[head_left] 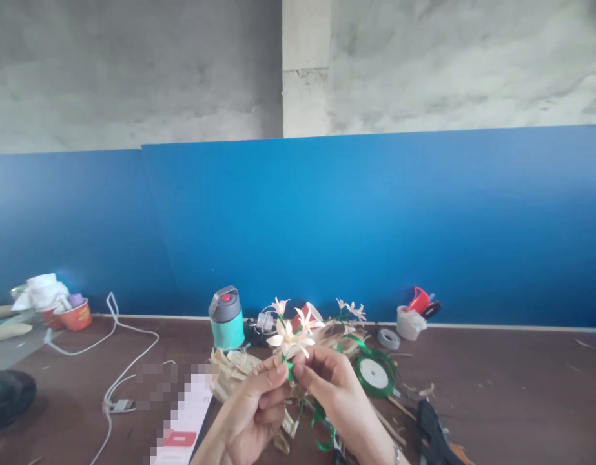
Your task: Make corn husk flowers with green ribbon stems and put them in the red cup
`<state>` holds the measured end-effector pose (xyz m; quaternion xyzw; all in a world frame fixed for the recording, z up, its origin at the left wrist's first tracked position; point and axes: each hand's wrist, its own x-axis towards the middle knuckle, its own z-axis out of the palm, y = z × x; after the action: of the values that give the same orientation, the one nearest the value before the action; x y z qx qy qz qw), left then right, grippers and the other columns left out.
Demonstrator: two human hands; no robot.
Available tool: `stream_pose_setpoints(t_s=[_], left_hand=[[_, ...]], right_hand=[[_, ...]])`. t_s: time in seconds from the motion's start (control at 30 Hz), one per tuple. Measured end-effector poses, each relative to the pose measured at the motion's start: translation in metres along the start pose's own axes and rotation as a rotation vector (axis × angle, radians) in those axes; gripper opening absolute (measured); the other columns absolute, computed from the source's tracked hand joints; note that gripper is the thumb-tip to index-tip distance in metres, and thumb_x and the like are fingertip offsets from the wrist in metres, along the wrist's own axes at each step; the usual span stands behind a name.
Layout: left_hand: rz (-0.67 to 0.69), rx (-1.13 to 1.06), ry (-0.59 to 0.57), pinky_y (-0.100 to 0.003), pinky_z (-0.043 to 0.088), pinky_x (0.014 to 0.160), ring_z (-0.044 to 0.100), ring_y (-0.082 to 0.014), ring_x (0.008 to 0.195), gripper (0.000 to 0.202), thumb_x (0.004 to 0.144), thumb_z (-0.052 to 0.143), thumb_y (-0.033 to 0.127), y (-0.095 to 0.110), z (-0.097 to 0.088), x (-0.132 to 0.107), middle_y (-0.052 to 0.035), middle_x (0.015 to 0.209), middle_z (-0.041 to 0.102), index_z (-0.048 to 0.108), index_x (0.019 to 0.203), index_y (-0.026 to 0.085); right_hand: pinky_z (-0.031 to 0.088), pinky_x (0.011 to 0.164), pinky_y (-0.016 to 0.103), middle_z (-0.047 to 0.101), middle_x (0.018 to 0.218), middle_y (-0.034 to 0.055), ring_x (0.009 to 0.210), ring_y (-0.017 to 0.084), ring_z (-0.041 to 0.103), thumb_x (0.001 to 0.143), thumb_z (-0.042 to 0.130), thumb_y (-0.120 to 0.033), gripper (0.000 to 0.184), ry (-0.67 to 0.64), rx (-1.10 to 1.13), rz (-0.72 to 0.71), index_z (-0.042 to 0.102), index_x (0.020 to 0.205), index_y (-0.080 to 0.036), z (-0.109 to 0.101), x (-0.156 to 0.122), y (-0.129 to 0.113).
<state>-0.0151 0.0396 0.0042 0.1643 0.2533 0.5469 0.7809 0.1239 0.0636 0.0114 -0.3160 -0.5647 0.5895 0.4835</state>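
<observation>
Just above the table, my left hand (261,403) pinches the stem of a spray of cream artificial flowers (288,337) between thumb and fingers. My right hand (334,387) closes on the green ribbon (290,371) at the stem, right beside the left fingertips. The blossoms stand upright over both hands; most of the stem is hidden by the fingers. A spool of green ribbon (374,373) stands to the right of my right hand. More green ribbon (321,431) curls below the hands. Another cream flower sprig (352,310) shows farther back.
Pale dry husks (230,374) lie around the hands. A teal flask (226,320) stands behind. On the right are a tape roll (389,338), a white cup (410,324) and a black-handled tool (433,429). A white cable (133,361) and red paper cups (77,316) are at left.
</observation>
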Motion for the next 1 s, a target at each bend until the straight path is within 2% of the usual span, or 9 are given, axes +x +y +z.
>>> stream_pose_setpoints(t_s=[0.13,0.27,0.43,0.63,0.83,1.0], left_hand=[[-0.057,-0.089,-0.039,-0.007,0.014,0.029,0.028,0.0046,0.034,0.025,0.055,0.082,0.006,0.001,0.0,0.0,0.007,0.051,0.049,0.061,0.067,0.008],[-0.081,-0.135,-0.075,-0.007,0.015,0.029,0.03,0.0044,0.034,0.022,0.058,0.08,0.004,0.001,-0.001,0.0,0.0073,0.05,0.047,0.06,0.066,0.008],[-0.059,-0.124,-0.073,-0.008,0.017,0.03,0.032,0.0037,0.035,0.019,0.062,0.077,0.003,0.0,-0.004,0.001,0.0074,0.051,0.045,0.061,0.071,0.006],[-0.098,-0.14,-0.088,-0.009,0.017,0.03,0.032,0.0033,0.037,0.013,0.066,0.072,0.001,-0.001,-0.005,0.001,0.0039,0.056,0.047,0.063,0.074,0.002],[-0.125,-0.139,-0.056,-0.009,0.016,0.031,0.032,0.0028,0.038,0.005,0.072,0.062,-0.001,0.0,-0.003,-0.001,-0.0009,0.061,0.05,0.063,0.077,0.001],[-0.125,-0.117,-0.055,-0.008,0.016,0.031,0.033,0.0026,0.038,0.01,0.069,0.067,0.0,-0.002,-0.003,0.0,-0.0004,0.061,0.05,0.063,0.078,0.002]], right_hand=[[0.025,0.048,0.02,0.049,0.054,-0.0039,0.051,0.008,0.036,0.06,0.077,-0.04,0.031,-0.017,0.032,0.052,0.059,0.062,-0.014,0.001,-0.001,-0.007],[0.025,0.046,0.02,0.048,0.051,-0.0043,0.048,0.008,0.036,0.06,0.077,-0.04,0.031,-0.012,0.023,0.07,0.06,0.06,-0.015,-0.001,0.001,-0.002],[0.026,0.045,0.02,0.049,0.051,-0.0038,0.049,0.008,0.037,0.06,0.077,-0.039,0.029,0.001,0.032,0.069,0.061,0.06,-0.014,-0.005,0.005,0.005],[0.026,0.045,0.02,0.049,0.048,-0.0043,0.046,0.008,0.037,0.06,0.076,-0.038,0.029,-0.03,0.065,0.074,0.06,0.057,-0.014,-0.004,0.004,-0.004],[0.028,0.045,0.02,0.053,0.05,-0.0028,0.048,0.009,0.041,0.061,0.075,-0.032,0.021,0.02,0.004,0.092,0.063,0.059,-0.014,-0.005,0.001,-0.008],[0.025,0.044,0.019,0.05,0.05,-0.0038,0.047,0.007,0.037,0.064,0.071,-0.026,0.017,0.015,-0.059,0.096,0.061,0.057,-0.014,-0.008,0.001,-0.006]])
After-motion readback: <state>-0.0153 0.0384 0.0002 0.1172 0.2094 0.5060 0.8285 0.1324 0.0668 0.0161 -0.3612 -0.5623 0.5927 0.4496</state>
